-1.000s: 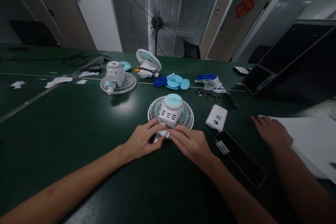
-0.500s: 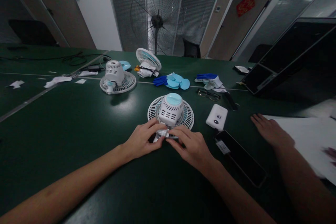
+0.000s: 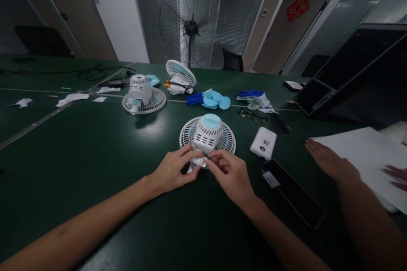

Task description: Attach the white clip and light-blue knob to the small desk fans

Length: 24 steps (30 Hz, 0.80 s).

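A small white fan (image 3: pixel 208 135) with a light-blue motor cap lies grille-down on the green table in front of me. My left hand (image 3: pixel 176 169) is closed on the fan's white clip or base part (image 3: pixel 199 161) at its near side. On the other side of that part, my right hand (image 3: pixel 230 173) has its thumb and fingers bent in a pinch at its edge. Whatever small thing may be between the right fingertips is too small to make out. The fingers partly hide the clip part and the near rim of the grille.
Another fan (image 3: pixel 140 93) lies at left, and a third fan (image 3: pixel 180 78) leans behind. Blue fan blades (image 3: pixel 216 100), gloves (image 3: pixel 257 99), glasses (image 3: pixel 252 115), a white power bank (image 3: pixel 263 142) and a black phone (image 3: pixel 292 192) lie around. A co-worker's hand (image 3: pixel 332 163) rests by white paper (image 3: pixel 365 152).
My right hand has shifted slightly, its fingers curling in more beside the clip part. My left hand keeps its hold. The co-worker's white paper has moved up at right.
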Tool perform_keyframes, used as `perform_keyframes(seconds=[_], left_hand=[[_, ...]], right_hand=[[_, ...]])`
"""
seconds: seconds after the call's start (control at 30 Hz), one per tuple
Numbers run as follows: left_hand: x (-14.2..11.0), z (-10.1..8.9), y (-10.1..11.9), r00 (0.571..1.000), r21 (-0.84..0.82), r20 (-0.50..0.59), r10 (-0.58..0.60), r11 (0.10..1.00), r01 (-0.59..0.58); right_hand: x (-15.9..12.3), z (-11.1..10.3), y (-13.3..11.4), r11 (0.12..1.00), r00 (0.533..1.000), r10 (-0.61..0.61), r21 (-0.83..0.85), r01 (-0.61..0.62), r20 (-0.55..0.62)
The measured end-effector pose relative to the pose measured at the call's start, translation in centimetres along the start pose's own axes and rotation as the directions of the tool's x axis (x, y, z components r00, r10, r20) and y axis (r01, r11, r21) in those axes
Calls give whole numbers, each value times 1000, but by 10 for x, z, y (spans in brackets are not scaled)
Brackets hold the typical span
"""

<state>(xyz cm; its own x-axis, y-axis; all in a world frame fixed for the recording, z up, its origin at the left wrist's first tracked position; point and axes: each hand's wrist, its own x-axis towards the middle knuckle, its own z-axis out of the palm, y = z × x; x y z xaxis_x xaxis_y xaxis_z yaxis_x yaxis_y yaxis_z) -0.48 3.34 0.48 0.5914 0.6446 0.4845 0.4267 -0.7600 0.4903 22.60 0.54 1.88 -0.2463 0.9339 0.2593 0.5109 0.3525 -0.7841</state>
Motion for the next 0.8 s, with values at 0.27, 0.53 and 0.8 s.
perform_keyframes(seconds=[0.27, 0.53, 0.8], left_hand=[[-1, 2, -2, 1000, -22, -3, 0, 1000, 0], [-1, 2, -1, 1000, 15, -3, -4, 1000, 4], [-1, 1, -2, 1000, 7, -13, 26, 1000, -26]], right_hand=[[0, -13, 6, 778, 868, -488, -405, 481, 95], [-1, 11, 3, 999, 999, 27, 44, -28, 27], [-2, -9, 4, 865, 919, -387, -316, 390, 73]])
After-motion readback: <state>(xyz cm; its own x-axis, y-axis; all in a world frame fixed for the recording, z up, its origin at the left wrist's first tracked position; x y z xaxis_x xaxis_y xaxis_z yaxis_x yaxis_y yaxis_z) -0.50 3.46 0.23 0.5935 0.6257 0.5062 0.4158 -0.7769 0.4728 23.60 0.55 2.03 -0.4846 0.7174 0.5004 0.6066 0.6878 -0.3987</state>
